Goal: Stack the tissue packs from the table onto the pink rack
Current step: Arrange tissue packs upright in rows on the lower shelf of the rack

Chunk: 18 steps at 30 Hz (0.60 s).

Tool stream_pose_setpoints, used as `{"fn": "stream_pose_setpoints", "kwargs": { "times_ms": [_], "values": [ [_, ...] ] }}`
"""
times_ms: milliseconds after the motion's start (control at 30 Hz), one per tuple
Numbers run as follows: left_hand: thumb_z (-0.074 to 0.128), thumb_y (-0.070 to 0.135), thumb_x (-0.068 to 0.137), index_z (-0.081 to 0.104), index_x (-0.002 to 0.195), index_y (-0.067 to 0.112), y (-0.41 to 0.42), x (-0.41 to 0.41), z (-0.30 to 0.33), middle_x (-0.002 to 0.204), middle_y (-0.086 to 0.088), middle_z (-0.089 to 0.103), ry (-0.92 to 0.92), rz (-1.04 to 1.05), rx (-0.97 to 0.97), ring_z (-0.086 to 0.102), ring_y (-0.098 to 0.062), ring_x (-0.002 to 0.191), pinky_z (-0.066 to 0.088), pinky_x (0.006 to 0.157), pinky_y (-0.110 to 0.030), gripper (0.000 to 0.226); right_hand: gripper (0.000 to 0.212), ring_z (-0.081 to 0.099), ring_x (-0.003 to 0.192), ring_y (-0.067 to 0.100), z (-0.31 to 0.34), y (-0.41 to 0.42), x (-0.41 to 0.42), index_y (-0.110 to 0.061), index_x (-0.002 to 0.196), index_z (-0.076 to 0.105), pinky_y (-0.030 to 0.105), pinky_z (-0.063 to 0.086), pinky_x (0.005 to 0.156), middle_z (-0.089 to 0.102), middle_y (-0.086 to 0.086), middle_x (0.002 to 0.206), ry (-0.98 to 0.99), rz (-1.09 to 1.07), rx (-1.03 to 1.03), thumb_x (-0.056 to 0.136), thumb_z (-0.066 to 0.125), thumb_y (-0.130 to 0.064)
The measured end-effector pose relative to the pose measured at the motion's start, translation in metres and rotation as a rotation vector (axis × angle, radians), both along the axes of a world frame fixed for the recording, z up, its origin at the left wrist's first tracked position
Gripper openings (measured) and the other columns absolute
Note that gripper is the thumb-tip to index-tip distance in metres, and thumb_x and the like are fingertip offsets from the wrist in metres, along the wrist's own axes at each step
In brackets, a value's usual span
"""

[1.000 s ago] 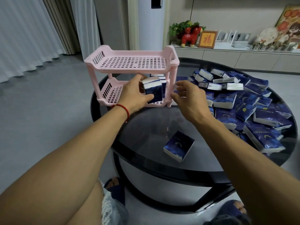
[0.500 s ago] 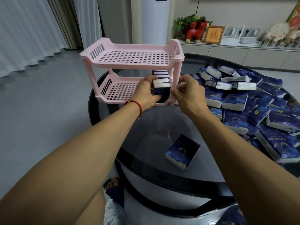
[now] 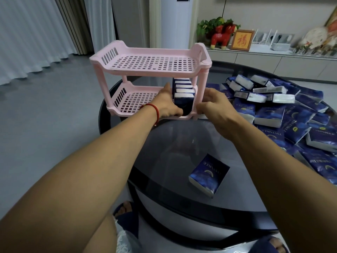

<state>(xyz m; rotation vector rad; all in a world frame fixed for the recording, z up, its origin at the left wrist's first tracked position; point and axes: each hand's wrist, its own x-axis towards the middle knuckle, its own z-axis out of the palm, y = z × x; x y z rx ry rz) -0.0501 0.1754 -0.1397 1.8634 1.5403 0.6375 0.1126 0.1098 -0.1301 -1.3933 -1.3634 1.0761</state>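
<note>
Tissue packs (image 3: 183, 88) stood on edge in a row at the right end of the pink rack's (image 3: 151, 63) lower shelf. Left hand (image 3: 166, 105) had its grip curled around the nearest pack (image 3: 183, 103); right hand (image 3: 212, 105) curled against the rack's right post. More packs (image 3: 291, 117) lay heaped on the tabletop (image 3: 182, 139), one lone pack (image 3: 208, 175) near its front edge.

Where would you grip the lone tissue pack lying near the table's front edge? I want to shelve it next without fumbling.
Probably across its two long side edges, coming from above. The lone tissue pack lies flat on the glass table, broad printed face up, apart from the pile, so both narrow sides are free for thumb and fingers.
</note>
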Motion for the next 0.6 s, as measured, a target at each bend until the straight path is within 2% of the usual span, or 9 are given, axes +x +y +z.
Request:
{"fn": "stream_pose_setpoints", "kwargs": {
  "times_ms": [33, 67, 100, 167, 233, 333, 467, 533, 600],
  "values": [
    [0.078, -0.001, 0.081, 0.013, 0.158, 0.009, 0.003, -0.003, 0.002, 0.117, -0.001, 0.051, 0.002, -0.042, -0.034, 0.053, -0.015, 0.093, 0.046, 0.068, -0.009, 0.102, 0.059, 0.067, 0.101, 0.015, -0.001, 0.001, -0.001, -0.009, 0.136, 0.053, 0.023, 0.058, 0.073, 0.069, 0.000, 0.111, 0.012, 0.034, -0.009, 0.082, 0.056, 0.015],
    [0.078, 0.000, 0.082, 0.003, 0.160, 0.009, 0.006, -0.006, 0.004, 0.118, -0.002, 0.053, 0.005, -0.074, -0.063, 0.054, -0.015, 0.096, 0.047, 0.066, -0.009, 0.109, 0.058, 0.068, 0.102, 0.018, -0.002, 0.002, -0.002, -0.008, 0.134, 0.055, 0.027, 0.058, 0.079, 0.070, 0.003, 0.112, 0.004, 0.057, -0.011, 0.081, 0.055, 0.016],
    [0.080, 0.003, 0.081, -0.002, 0.161, 0.011, 0.010, -0.009, 0.004, 0.123, -0.003, 0.055, 0.011, -0.099, -0.089, 0.057, -0.017, 0.102, 0.050, 0.073, -0.014, 0.115, 0.055, 0.067, 0.101, 0.020, -0.003, 0.003, -0.003, -0.007, 0.130, 0.058, 0.029, 0.058, 0.084, 0.071, 0.005, 0.110, -0.014, 0.066, -0.014, 0.081, 0.055, 0.016],
    [0.084, 0.007, 0.077, 0.004, 0.160, 0.015, 0.015, -0.014, 0.003, 0.133, -0.003, 0.057, 0.008, -0.141, -0.126, 0.060, -0.021, 0.114, 0.055, 0.093, -0.031, 0.115, 0.049, 0.066, 0.099, 0.021, -0.004, 0.004, -0.005, -0.007, 0.125, 0.061, 0.034, 0.057, 0.089, 0.071, 0.007, 0.106, -0.034, 0.063, -0.029, 0.081, 0.056, 0.014],
    [0.085, 0.005, 0.074, 0.018, 0.155, 0.020, 0.021, -0.015, -0.002, 0.133, -0.001, 0.060, -0.028, -0.179, -0.144, 0.061, -0.021, 0.120, 0.054, 0.103, -0.038, 0.106, 0.046, 0.065, 0.100, 0.022, -0.006, 0.006, -0.005, -0.006, 0.123, 0.063, 0.036, 0.056, 0.091, 0.070, 0.007, 0.105, -0.025, 0.054, -0.043, 0.081, 0.057, 0.013],
    [0.088, 0.003, 0.068, 0.022, 0.155, 0.025, 0.026, -0.014, -0.006, 0.134, 0.001, 0.061, -0.071, -0.233, -0.153, 0.060, -0.017, 0.123, 0.050, 0.108, -0.038, 0.111, 0.046, 0.063, 0.107, 0.026, -0.007, 0.009, -0.003, -0.006, 0.122, 0.063, 0.036, 0.054, 0.091, 0.068, 0.009, 0.109, 0.021, 0.046, -0.075, 0.081, 0.056, 0.013],
    [0.089, 0.003, 0.066, 0.024, 0.155, 0.025, 0.032, -0.016, -0.008, 0.132, 0.003, 0.063, -0.089, -0.279, -0.145, 0.061, -0.014, 0.122, 0.050, 0.109, -0.038, 0.112, 0.045, 0.061, 0.116, 0.032, -0.005, 0.010, -0.005, -0.012, 0.113, 0.068, 0.043, 0.052, 0.101, 0.069, 0.012, 0.114, 0.068, 0.041, -0.093, 0.079, 0.055, 0.015],
    [0.090, 0.004, 0.064, 0.023, 0.155, 0.025, 0.033, -0.016, -0.010, 0.131, 0.003, 0.063, -0.092, -0.281, -0.131, 0.061, -0.013, 0.123, 0.051, 0.108, -0.038, 0.115, 0.045, 0.062, 0.115, 0.031, -0.005, 0.010, -0.005, -0.018, 0.107, 0.068, 0.040, 0.052, 0.099, 0.070, 0.007, 0.111, 0.069, 0.045, -0.099, 0.079, 0.056, 0.015],
    [0.090, 0.006, 0.063, 0.024, 0.154, 0.025, 0.034, -0.015, -0.012, 0.131, 0.003, 0.064, -0.100, -0.280, -0.127, 0.062, -0.013, 0.122, 0.051, 0.108, -0.039, 0.114, 0.048, 0.062, 0.115, 0.030, -0.005, 0.010, -0.006, -0.016, 0.113, 0.068, 0.039, 0.052, 0.098, 0.071, 0.007, 0.113, 0.070, 0.055, -0.089, 0.078, 0.056, 0.015]
  ]
}}
